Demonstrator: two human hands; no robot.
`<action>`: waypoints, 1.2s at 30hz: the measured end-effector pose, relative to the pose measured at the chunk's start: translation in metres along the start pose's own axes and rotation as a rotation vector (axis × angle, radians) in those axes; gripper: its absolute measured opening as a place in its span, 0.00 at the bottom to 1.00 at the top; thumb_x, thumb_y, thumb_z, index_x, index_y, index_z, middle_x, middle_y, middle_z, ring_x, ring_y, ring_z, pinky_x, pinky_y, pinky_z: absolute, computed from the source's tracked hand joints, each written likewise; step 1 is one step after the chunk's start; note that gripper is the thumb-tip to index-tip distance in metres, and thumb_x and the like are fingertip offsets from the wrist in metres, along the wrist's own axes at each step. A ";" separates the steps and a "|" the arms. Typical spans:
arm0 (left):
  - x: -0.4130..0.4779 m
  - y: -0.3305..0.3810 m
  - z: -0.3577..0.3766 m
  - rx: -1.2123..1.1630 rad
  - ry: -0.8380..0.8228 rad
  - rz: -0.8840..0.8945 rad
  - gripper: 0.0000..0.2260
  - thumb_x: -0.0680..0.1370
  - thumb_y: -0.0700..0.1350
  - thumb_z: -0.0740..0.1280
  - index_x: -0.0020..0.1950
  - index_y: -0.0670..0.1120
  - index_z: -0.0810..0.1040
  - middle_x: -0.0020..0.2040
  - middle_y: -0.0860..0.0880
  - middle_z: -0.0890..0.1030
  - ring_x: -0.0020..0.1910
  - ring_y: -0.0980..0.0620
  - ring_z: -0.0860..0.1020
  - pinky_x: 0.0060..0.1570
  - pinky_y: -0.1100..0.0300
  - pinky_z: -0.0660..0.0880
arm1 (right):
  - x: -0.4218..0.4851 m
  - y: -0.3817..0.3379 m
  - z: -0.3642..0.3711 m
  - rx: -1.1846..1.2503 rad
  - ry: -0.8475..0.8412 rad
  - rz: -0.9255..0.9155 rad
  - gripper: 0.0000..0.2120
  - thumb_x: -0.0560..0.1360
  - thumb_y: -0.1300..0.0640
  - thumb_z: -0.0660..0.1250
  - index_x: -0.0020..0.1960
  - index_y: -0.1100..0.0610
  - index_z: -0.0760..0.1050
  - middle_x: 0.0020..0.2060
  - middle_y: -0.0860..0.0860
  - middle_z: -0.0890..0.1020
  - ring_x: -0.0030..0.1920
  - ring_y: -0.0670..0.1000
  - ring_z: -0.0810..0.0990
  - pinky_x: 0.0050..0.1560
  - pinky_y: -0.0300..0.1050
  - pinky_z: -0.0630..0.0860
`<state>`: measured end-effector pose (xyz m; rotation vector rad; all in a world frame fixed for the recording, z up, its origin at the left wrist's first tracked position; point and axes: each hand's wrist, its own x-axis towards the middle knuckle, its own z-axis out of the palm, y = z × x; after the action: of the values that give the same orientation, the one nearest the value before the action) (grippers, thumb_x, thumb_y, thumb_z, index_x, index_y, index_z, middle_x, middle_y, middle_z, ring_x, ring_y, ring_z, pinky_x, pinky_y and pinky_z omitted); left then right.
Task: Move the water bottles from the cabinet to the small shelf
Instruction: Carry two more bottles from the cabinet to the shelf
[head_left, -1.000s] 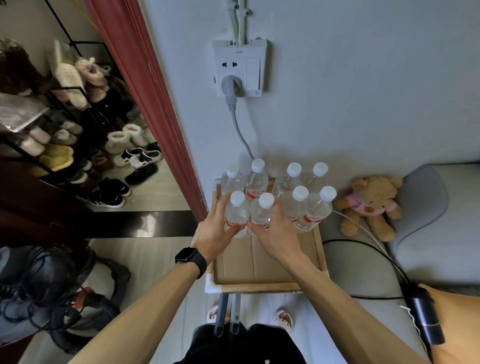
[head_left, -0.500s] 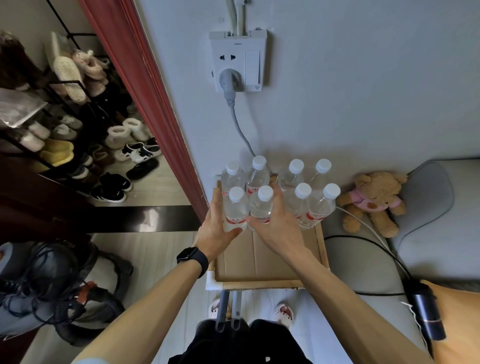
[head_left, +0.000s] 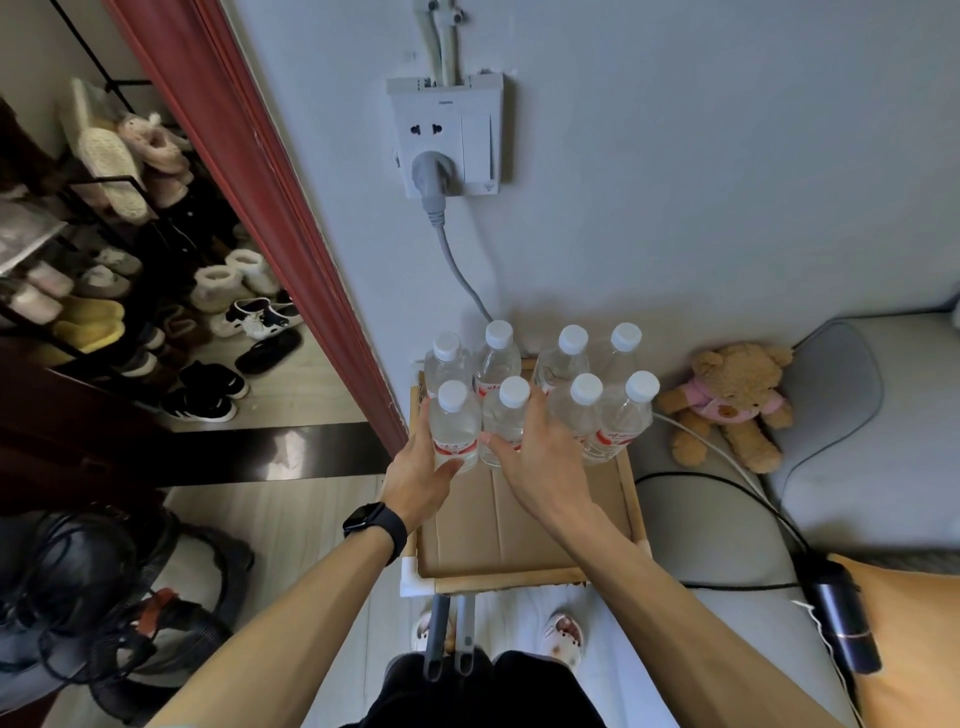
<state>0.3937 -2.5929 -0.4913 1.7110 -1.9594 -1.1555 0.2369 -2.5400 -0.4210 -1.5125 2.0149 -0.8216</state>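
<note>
Stock: eight water bottles (head_left: 563, 364), two rows, mid-frame on the small shelf (head_left: 519, 535).
Left grip (head_left: 415, 470): wrapped round the front-left bottle (head_left: 454, 426).
Right grip (head_left: 545, 457): wrapped round the neighbouring bottle (head_left: 506, 415).
Change: I see none over the last second, so the pair looks seated and release is due.

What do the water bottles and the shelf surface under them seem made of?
Water bottles: clear glossy plastic, see-through walls, white caps. Shelf surface: matte brown cardboard, judging by its fold creases. Frame around it: probably pale unfinished wood.
</note>
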 end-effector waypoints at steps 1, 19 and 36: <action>0.000 -0.001 0.001 -0.007 0.002 0.000 0.39 0.78 0.50 0.69 0.77 0.62 0.43 0.67 0.48 0.76 0.58 0.44 0.79 0.55 0.44 0.78 | 0.000 0.000 0.000 -0.003 -0.005 0.001 0.32 0.77 0.46 0.68 0.74 0.53 0.57 0.66 0.53 0.75 0.61 0.56 0.77 0.55 0.51 0.73; 0.001 -0.001 -0.012 0.036 -0.092 0.041 0.43 0.76 0.48 0.70 0.79 0.57 0.41 0.76 0.49 0.65 0.68 0.45 0.73 0.64 0.44 0.73 | -0.003 -0.006 -0.010 -0.092 -0.059 0.006 0.38 0.75 0.37 0.63 0.78 0.41 0.46 0.65 0.50 0.77 0.58 0.57 0.80 0.53 0.58 0.79; 0.001 -0.002 -0.014 0.044 -0.152 0.024 0.47 0.73 0.40 0.69 0.78 0.61 0.39 0.75 0.48 0.65 0.66 0.46 0.72 0.63 0.48 0.74 | -0.040 0.021 -0.032 0.056 -0.123 0.075 0.22 0.79 0.47 0.65 0.71 0.45 0.66 0.63 0.41 0.77 0.56 0.42 0.80 0.59 0.45 0.77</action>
<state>0.4040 -2.5987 -0.4844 1.6602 -2.1034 -1.2773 0.2117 -2.4920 -0.4124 -1.4127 1.9304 -0.7316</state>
